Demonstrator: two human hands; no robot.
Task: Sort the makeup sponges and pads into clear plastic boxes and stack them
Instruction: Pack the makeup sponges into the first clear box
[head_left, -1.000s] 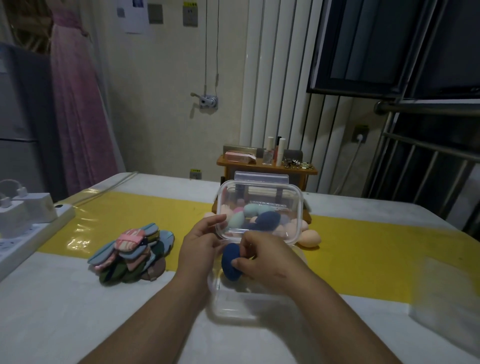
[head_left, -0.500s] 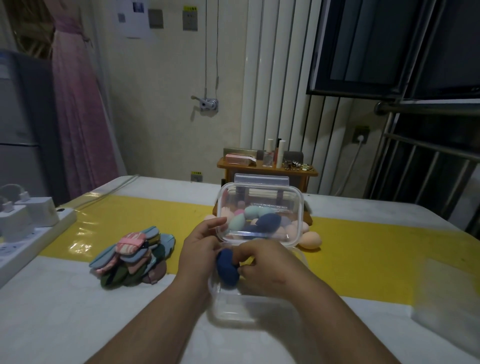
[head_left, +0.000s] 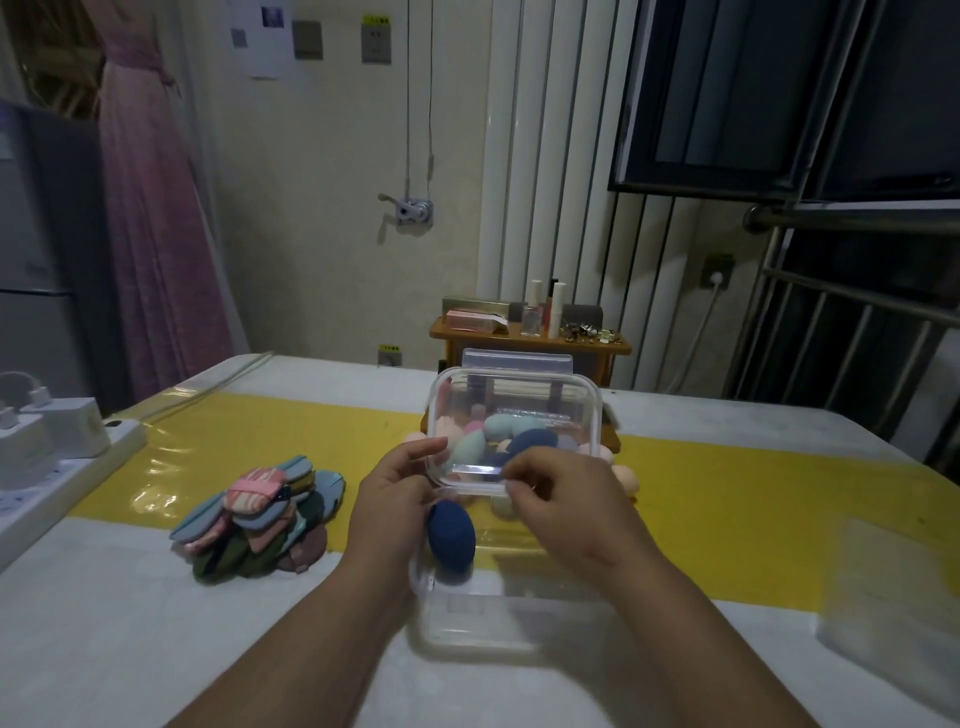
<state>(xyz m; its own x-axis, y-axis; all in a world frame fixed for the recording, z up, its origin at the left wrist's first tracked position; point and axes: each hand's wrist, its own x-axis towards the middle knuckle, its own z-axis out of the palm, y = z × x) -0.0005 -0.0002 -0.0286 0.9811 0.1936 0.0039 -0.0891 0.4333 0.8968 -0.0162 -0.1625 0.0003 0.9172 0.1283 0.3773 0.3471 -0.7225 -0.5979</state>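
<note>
Blue sponge (head_left: 451, 538): dark, egg-shaped, lying in the far left corner of the open clear box (head_left: 467, 629). The box sits on the counter (head_left: 156, 649) at mid-width, toward the near edge.

Lid (head_left: 519, 395): clear, held upright over the box's far rim, tab at the top.
- Left grip (head_left: 395, 499): thumb and fingers pinch the lid's lower left corner. The palm is just beside the blue sponge; contact cannot be told.
- Right grip (head_left: 563, 501): fingers curled, pinching the lid's lower edge.

Loose sponges (head_left: 626, 477): peach, mint, pink and blue, heaped past the lid on the yellow strip (head_left: 753, 493), mostly seen through the plastic.

Pads (head_left: 260, 519): a mixed-colour pile left of the box, straddling the strip's near border.

Power strip (head_left: 67, 470): white, with chargers plugged in, at the counter's left edge.
</note>
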